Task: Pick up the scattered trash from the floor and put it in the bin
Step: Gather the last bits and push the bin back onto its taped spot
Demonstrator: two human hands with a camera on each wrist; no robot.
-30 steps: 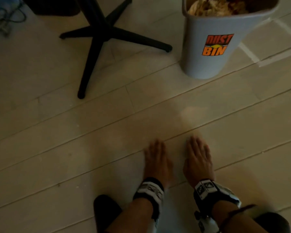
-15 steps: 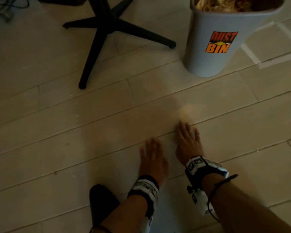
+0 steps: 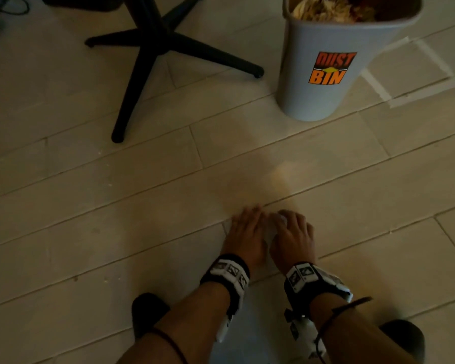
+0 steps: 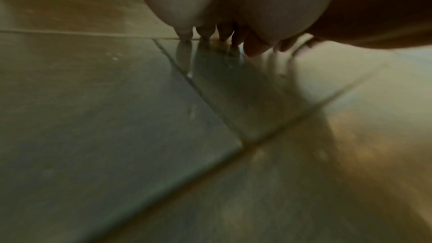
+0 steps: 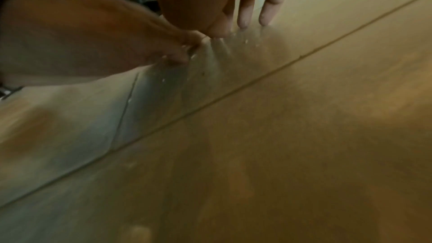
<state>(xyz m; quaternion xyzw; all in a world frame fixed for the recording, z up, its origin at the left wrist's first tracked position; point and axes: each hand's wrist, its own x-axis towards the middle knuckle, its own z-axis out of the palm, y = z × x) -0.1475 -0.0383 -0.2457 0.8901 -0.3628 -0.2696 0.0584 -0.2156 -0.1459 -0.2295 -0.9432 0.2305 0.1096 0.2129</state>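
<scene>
Both palms down on the pale plank floor (image 3: 142,195), left hand (image 3: 243,232) and right hand (image 3: 293,236) cupped together, fingers extended, sweeping tiny white crumbs (image 5: 245,41) (barely visible) together, seemingly for scooping; nothing gripped; grey plastic dustbin (image 3: 326,98) well ahead.

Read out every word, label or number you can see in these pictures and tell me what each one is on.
"DUST BIN": orange and red sticker on the side of the grey bin.
Wrist bands: black and white square patterns, no readable text.
Both wrist views: no text.
</scene>
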